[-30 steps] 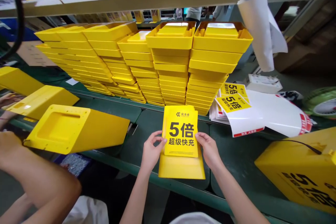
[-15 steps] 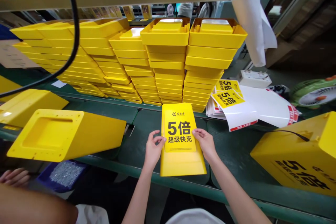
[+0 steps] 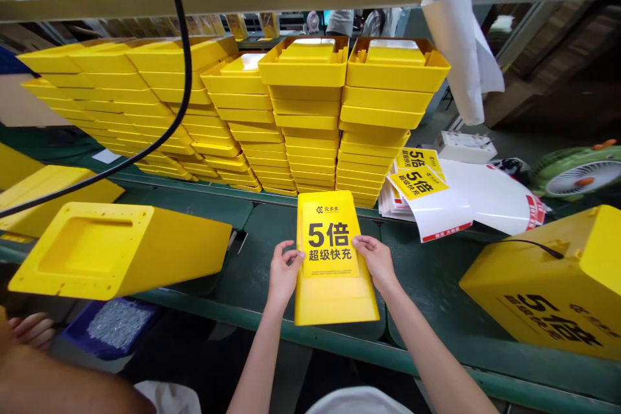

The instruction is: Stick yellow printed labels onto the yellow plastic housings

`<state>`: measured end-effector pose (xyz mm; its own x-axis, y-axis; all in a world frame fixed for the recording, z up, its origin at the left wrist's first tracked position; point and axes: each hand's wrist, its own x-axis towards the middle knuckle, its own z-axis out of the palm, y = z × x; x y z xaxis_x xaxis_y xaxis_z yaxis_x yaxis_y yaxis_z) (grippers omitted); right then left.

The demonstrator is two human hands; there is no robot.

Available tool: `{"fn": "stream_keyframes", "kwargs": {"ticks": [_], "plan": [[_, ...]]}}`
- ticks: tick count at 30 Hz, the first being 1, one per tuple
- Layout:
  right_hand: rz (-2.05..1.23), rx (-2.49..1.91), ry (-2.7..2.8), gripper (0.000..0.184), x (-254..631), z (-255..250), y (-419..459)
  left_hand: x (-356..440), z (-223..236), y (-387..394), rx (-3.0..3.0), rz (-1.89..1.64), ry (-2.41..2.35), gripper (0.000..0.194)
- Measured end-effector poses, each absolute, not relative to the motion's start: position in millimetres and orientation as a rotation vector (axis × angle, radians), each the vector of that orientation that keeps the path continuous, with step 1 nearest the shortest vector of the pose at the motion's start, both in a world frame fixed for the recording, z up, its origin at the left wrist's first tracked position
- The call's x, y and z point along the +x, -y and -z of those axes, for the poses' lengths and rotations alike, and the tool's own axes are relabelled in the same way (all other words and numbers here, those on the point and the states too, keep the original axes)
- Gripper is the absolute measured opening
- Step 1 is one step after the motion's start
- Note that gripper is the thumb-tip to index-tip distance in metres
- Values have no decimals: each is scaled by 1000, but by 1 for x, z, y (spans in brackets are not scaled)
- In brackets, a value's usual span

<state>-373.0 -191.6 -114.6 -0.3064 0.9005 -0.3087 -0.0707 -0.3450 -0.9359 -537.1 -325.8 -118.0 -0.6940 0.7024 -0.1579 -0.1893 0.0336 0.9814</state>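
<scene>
A yellow plastic panel (image 3: pixel 334 297) lies flat on the green bench in front of me. On its upper half sits a yellow sticker (image 3: pixel 328 240) with black print. My left hand (image 3: pixel 283 273) pinches the sticker's lower left edge, fingers curled. My right hand (image 3: pixel 376 260) pinches its lower right edge the same way. Both hands rest against the panel.
Tall stacks of yellow trays (image 3: pixel 305 116) fill the back of the bench. A pile of sticker sheets (image 3: pixel 436 197) lies to the right, a yellow housing (image 3: pixel 548 291) nearer right, another housing (image 3: pixel 116 249) at left. A black cable (image 3: pixel 160 136) hangs across. Another person's arm (image 3: pixel 58 381) is at lower left.
The sticker has come down from held above the panel to lying on its upper half. Both hands followed it. The black cable swung rightward.
</scene>
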Motion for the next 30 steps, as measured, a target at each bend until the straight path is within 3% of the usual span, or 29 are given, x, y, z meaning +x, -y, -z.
{"fn": "stream_keyframes", "kwargs": {"ticks": [30], "plan": [[-1696,-1203,1225,37,-375,118,185,-535,118,324,503,-1747,-1709,46]]}}
